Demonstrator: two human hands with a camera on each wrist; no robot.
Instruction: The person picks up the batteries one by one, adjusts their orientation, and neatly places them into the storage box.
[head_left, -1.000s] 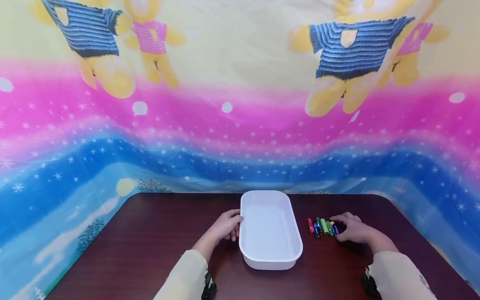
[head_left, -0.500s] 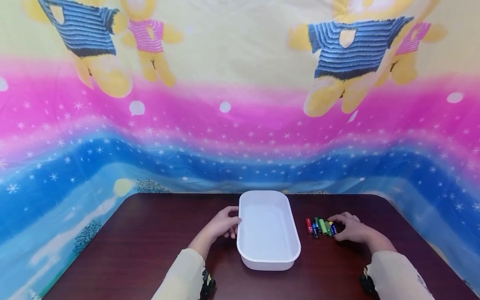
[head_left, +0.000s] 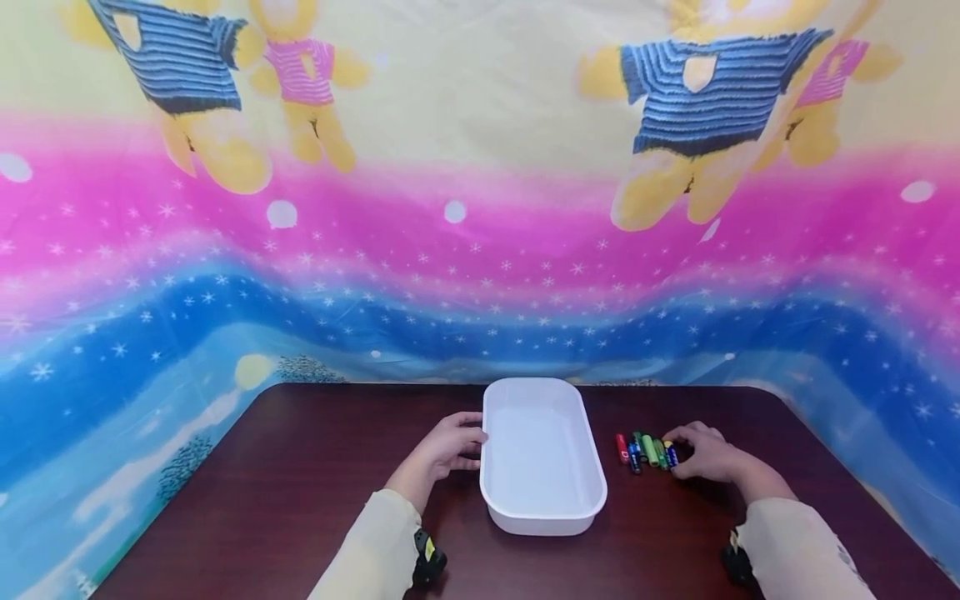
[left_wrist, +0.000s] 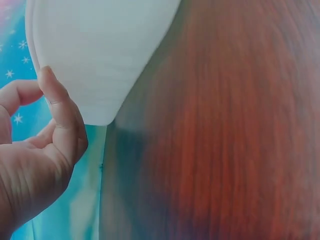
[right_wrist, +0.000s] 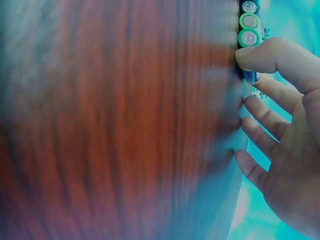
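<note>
A white rectangular plastic tub [head_left: 543,525] stands on the dark red-brown table. My left hand [head_left: 447,442] is at its left side, thumb and index finger pinching the rim; the left wrist view shows that thumb [left_wrist: 57,97] at the edge of the white wall. To the tub's right, several small batteries [head_left: 649,451], red, blue and green, lie side by side in a row. At the row's right end my right hand [head_left: 707,452] holds a blue battery [right_wrist: 251,76] between thumb and index finger, one at each end. Its other fingers are spread and hold nothing.
The table [head_left: 330,483] reaches back to a hanging cloth [head_left: 480,275] printed with bears and snowflakes. Dark straps with small devices [head_left: 429,557] sit at both wrists, over the light sleeves.
The lower fingers of my left hand have straightened a little toward the tub's side. My right hand and the batteries stay where they were; the head view shifts slightly.
</note>
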